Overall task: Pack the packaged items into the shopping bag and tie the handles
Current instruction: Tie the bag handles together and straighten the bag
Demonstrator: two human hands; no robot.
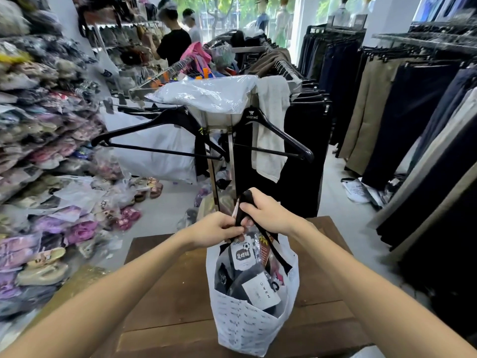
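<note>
On the wooden table my shopping bag stands below both hands; left hand and right hand pinch its black handles.

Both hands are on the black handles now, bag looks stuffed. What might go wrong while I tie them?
1. The packets stand above the bag's front rim, so pulling the handles tight may tip one out.
2. The right hand and left hand both grip up high; the bag could lean on the wooden table.
</note>
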